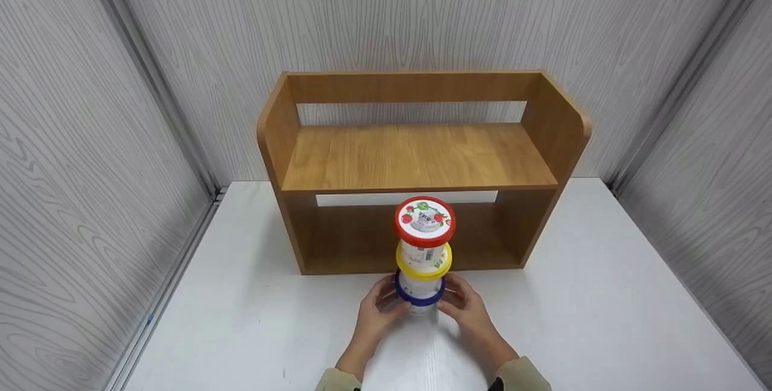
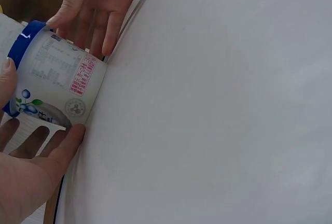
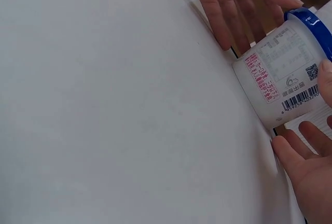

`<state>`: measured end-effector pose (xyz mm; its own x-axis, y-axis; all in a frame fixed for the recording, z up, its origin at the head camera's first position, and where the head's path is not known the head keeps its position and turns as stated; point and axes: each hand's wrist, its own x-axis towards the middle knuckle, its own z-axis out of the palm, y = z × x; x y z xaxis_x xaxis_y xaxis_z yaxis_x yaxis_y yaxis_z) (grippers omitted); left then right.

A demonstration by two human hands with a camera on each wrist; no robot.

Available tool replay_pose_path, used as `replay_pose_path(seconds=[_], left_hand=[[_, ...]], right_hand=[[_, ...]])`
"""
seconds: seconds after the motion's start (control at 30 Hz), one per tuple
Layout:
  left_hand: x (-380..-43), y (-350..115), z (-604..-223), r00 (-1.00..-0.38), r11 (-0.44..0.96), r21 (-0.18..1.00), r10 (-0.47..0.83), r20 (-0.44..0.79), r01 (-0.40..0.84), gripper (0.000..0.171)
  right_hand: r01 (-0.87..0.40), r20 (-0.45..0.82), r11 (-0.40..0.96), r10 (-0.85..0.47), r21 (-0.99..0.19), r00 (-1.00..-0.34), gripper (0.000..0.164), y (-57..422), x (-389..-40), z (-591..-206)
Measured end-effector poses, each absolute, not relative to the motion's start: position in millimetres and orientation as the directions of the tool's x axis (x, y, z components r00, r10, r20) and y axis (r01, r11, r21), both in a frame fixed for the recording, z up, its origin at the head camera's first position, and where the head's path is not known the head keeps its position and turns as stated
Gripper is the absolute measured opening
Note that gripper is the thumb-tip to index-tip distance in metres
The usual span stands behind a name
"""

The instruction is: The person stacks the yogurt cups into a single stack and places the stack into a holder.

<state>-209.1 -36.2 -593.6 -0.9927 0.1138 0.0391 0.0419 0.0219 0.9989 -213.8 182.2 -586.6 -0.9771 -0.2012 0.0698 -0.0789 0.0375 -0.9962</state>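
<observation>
Three white tubs stand in a stack on the table in the head view. The top tub (image 1: 425, 221) has a red lid with strawberries on it, the middle tub (image 1: 424, 263) a yellow lid. The bottom tub (image 1: 420, 292) has a blue lid; blueberries and a printed label show on this blue-lidded tub (image 2: 62, 73) in the left wrist view. My left hand (image 1: 374, 315) holds its left side, thumb against the lid rim, fingers around the far side. Opposite it, my right hand (image 1: 469, 308) holds the right side, thumb also at the rim. A barcode faces the right wrist camera.
Behind the stack stands a two-tier wooden shelf (image 1: 419, 155), its lower board (image 1: 356, 237) partly hidden by the tubs. The white table (image 1: 603, 318) extends to both sides. Pale wood-grain panels (image 1: 392, 11) enclose the back and sides.
</observation>
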Motion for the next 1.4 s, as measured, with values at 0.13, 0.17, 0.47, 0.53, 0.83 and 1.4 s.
replay_pose_path(seconds=[0.13,0.17,0.47,0.53,0.83,1.4], left_hand=[[-208.8,-35.0,-594.3,-0.993,0.002,1.0,0.111,0.026,0.027,0.073],[-208.7,-34.6,-594.0,-0.994,0.0,1.0,0.107,0.023,0.023,0.073],[-197.7,-34.2,-573.3,-0.995,0.004,1.0,0.097,0.016,0.017,0.068],[-193.5,-34.7,-565.4,-0.995,0.005,1.0,0.099,0.013,0.014,0.067],[-187.5,-36.8,-551.3,-0.995,-0.022,1.0,0.1,-0.018,-0.021,0.068],[-189.8,-32.6,-545.3,-0.993,-0.02,0.997,0.082,0.081,0.08,0.065]], right_hand=[[-0.117,0.111,0.019,-0.214,-0.993,-0.971,0.068,182.3,-216.9,-597.2],[-0.127,0.121,0.016,-0.216,-0.992,-0.969,0.067,182.0,-216.8,-597.7],[-0.111,0.108,0.005,-0.213,-0.994,-0.971,0.065,178.3,-210.8,-586.5],[-0.105,0.1,0.012,-0.216,-0.994,-0.971,0.065,176.9,-207.7,-580.8],[-0.103,0.091,0.055,-0.189,-0.993,-0.978,0.066,176.2,-208.4,-584.1],[-0.149,0.142,0.035,-0.152,-0.988,-0.978,0.065,167.7,-191.6,-537.7]])
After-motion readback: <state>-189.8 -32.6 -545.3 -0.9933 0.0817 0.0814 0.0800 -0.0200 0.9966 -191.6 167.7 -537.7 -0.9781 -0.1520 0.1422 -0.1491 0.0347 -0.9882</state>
